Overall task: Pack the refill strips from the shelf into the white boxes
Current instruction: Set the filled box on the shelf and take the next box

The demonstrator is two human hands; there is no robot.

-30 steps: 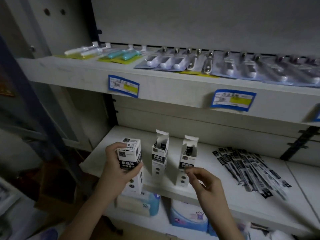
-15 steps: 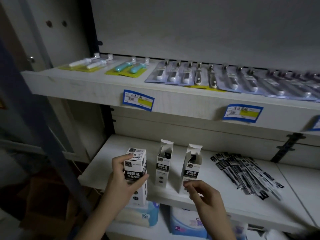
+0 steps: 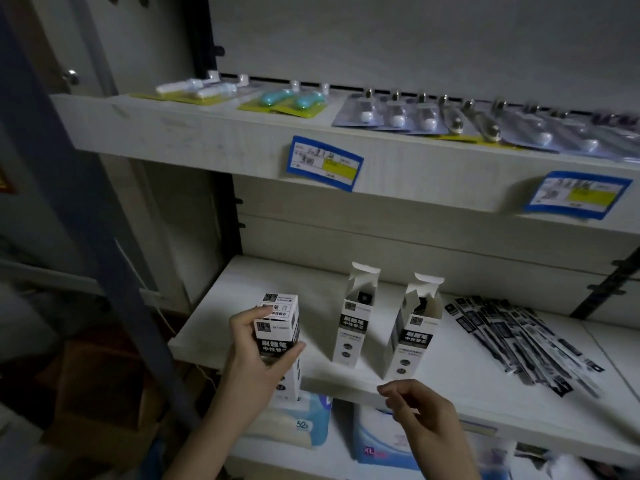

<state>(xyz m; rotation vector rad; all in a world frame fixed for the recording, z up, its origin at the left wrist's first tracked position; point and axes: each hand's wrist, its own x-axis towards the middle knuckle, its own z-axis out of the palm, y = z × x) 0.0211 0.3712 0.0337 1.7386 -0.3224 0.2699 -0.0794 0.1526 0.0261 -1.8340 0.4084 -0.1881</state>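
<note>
While the left hand (image 3: 258, 358) is wrapping its grip round a closed white box (image 3: 279, 341) with black label bands at lower centre, the right hand (image 3: 420, 415) is hovering loosely curled, holding nothing. Two open-flapped boxes (image 3: 355, 327) are standing on the shelf (image 3: 450, 375), black-printed refill strips (image 3: 519, 341) lying at right.

Right hand (image 3: 420, 412) lower, off the open box (image 3: 412, 336) — camera tilted up.

We see three white boxes with black labels. One closed box (image 3: 278, 336) sits upright in our left hand (image 3: 254, 365), fingers wrapped round its middle. Two open boxes (image 3: 356, 322) (image 3: 414, 332) stand upright on the shelf (image 3: 242, 299) just beyond our right hand (image 3: 420, 415), flaps raised. The refill strips (image 3: 519, 341) lie fanned flat, further right of that hand.
</note>
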